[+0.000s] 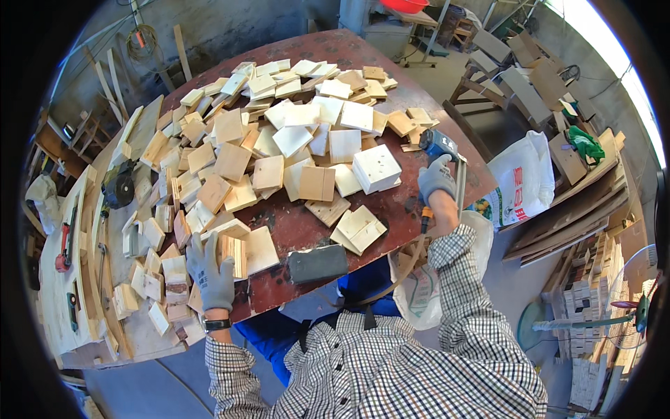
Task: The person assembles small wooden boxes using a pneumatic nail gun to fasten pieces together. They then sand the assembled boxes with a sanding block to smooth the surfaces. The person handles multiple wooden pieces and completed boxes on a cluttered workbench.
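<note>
My right hand (pixel 437 179), in a grey glove, is wrapped round the handle of a blue-and-black nail gun (pixel 439 144) at the table's right side. An orange fitting (pixel 426 211) joins a hose below the grip. At the near left, my gloved left hand (pixel 209 272) lies with its fingers stretched out and thumb apart. Its thumb touches a stack of small wooden boards (pixel 234 256), beside a flat pale board (pixel 261 250). The palm side is hidden. A dark rectangular block (pixel 317 264) lies at the table's near edge, with joined wooden pieces (pixel 358 230) beyond it.
A large heap of wooden pieces (pixel 230 162) covers much of the red table (pixel 293 234). On the left bench are a black tape measure (pixel 119 184) and a red-handled tool (pixel 64 248). White sacks (pixel 523 178), stacked boards (pixel 576 206) and a fan (pixel 638 314) stand right.
</note>
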### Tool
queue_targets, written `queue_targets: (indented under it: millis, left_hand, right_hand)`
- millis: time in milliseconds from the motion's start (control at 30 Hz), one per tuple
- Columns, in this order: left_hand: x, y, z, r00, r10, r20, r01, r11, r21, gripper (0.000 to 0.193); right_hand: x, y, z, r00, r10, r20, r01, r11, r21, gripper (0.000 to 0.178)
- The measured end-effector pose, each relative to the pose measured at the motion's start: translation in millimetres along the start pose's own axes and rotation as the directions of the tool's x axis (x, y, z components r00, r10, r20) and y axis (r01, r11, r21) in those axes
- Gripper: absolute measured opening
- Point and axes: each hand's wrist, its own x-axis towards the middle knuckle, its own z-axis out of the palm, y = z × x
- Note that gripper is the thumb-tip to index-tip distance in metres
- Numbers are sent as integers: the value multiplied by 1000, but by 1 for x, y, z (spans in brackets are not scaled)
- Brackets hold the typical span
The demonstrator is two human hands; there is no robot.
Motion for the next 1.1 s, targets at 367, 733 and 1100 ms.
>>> queue_targets:
  millis: [367,733,1100]
  left_hand:
    - [-4,53,-38,912,160,379,-274,923,271,115]
    - [11,27,-25,953,92,289,-158,964,213,108]
    - [-7,45,-63,975,-212,71,205,719,-664,113]
  right_hand:
    - [9,-7,53,997,13,76,-6,996,-94,73]
    - [-167,-26,15,437,-898,-45,877,415,241,78]
    - [-204,-61,60,1,-947,322,978,67,196,101]
